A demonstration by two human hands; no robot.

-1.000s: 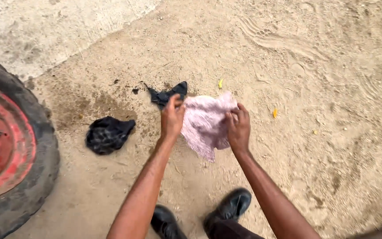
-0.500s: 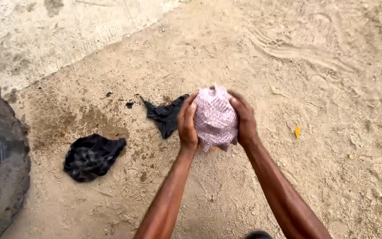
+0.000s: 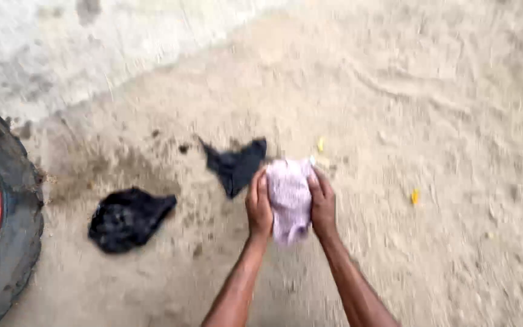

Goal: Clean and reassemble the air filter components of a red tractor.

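Together, both hands press a bunched pale pink cloth (image 3: 289, 197) between their palms, arms extended forward. Left hand (image 3: 259, 206) and right hand (image 3: 322, 204) grip its sides above sandy ground (image 3: 443, 254).

Both bare arms reach forward from the bottom edge of the view and come closer to each other toward the wrists. The left hand (image 3: 259, 206) stands on edge, palm turned inward, fingers together and pointing away from the body, thumb on top. The right hand (image 3: 323, 204) mirrors it, palm turned inward, fingers long and a little curved. The two hands face each other at the same height with a narrow space between the palms, each in a closed grip pressing inward. The forearms are straight, the wrists not bent. The picture is a little blurred
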